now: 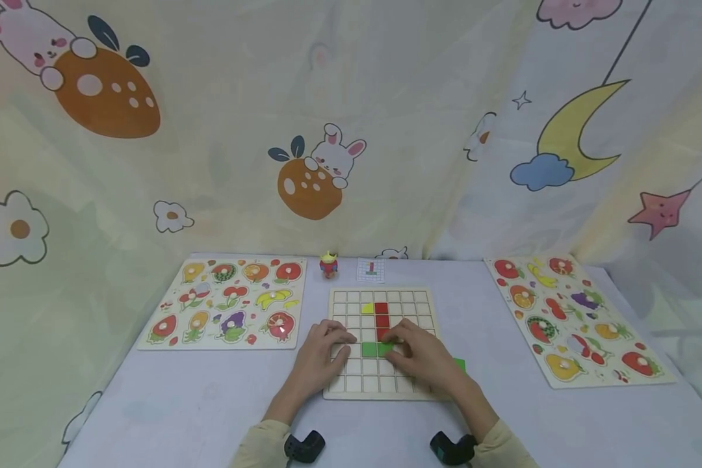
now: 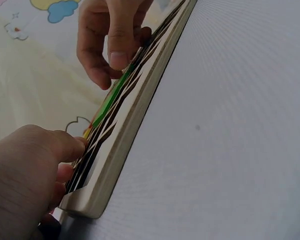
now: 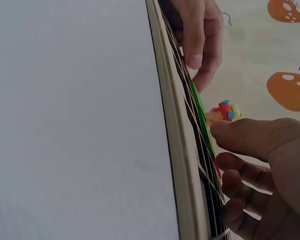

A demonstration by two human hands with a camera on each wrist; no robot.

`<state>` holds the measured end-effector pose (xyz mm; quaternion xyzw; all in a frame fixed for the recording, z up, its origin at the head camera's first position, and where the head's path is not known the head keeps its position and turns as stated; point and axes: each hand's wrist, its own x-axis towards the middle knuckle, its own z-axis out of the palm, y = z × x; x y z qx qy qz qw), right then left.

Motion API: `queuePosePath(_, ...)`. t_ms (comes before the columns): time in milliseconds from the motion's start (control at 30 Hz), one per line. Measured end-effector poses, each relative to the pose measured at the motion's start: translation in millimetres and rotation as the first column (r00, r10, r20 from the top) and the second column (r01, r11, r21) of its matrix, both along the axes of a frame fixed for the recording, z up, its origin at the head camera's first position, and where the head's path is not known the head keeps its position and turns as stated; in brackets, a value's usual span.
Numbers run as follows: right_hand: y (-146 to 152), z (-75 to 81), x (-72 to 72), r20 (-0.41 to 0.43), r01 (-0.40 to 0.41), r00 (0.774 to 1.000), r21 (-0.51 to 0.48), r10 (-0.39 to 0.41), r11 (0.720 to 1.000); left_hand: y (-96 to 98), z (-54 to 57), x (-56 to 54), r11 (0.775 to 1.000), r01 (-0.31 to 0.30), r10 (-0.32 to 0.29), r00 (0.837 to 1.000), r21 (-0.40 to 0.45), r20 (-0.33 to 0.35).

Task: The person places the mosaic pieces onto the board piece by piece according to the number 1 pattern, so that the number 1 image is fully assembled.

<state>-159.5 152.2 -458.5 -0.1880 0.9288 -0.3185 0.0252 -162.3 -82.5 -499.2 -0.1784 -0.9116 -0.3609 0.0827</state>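
A wooden grid board [image 1: 371, 387] lies in front of the person. A column of red tiles [image 1: 381, 318] sits in its cells, with a yellow tile [image 1: 368, 309] beside the top one. Green tiles [image 1: 370, 350] form a row at the column's foot, partly hidden by the right fingers. The right hand [image 1: 424, 357] reaches over the board, thumb and fingertips at the green row and lowest red tile, with a gap between thumb and fingers. On the board's left side rests the left hand [image 1: 324, 357], thumb and fingers apart, no tile between them.
Behind the board are a small toy figure [image 1: 329, 266] and a card [image 1: 371, 270] with a red and green pattern. Fruit puzzle boards stand left [image 1: 216, 302] and right [image 1: 573, 318]. Another green piece [image 1: 459, 364] shows past the right wrist.
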Motion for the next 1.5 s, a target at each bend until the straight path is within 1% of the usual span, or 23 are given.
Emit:
queuePosePath(100,5,2.2,-0.4,0.020,0.037,0.999,-0.008,-0.037,0.999,-1.0,-1.0,-0.3,1.000,0.005,-0.005,1.000,0.008,-0.006)
queuePosePath(267,21,4.0,-1.2,0.018,0.073,0.997,-0.004,-0.073,0.997,-1.6,-2.9,-0.6,1.000,0.008,-0.008,1.000,0.014,-0.019)
queuePosePath(433,41,5.4,-1.3,-0.009,0.101,0.995,0.002,-0.101,0.995,-1.4,-4.5,-1.4,1.000,0.008,-0.008,0.999,0.016,-0.035)
queuePosePath(533,56,6.6,2.0,-0.029,0.110,0.994,-0.010,-0.110,0.994,-0.8,-4.6,-1.4,1.000,0.017,-0.017,1.000,0.015,-0.026)
queuePosePath(667,75,6.1,7.5,-0.049,0.120,0.992,0.000,-0.120,0.993,0.1,-2.2,-0.3,1.000,0.020,-0.020,1.000,0.000,-0.008)
queuePosePath(833,92,3.7,11.3,-0.025,0.149,0.989,0.045,-0.148,0.988,-0.9,2.6,1.0,1.000,-0.002,0.002,1.000,-0.025,0.001)
queuePosePath(933,100,3.6,15.2,0.004,0.165,0.986,0.067,-0.166,0.984,-1.1,1.8,0.5,0.999,-0.001,0.001,1.000,-0.032,0.009)
queuePosePath(1200,110,1.8,24.4,0.044,0.158,0.986,0.098,-0.163,0.983,-0.2,0.6,2.0,0.999,-0.005,0.005,1.000,-0.039,0.005)
queuePosePath(1333,109,1.7,27.2,0.054,0.153,0.986,0.096,-0.159,0.984,0.1,0.2,2.3,0.999,0.003,-0.004,1.000,-0.045,-0.026)
queuePosePath(1500,109,2.7,30.0,0.071,0.119,0.990,0.065,-0.123,0.991,-0.2,-0.2,2.1,0.999,0.005,-0.008,0.999,-0.048,-0.052)
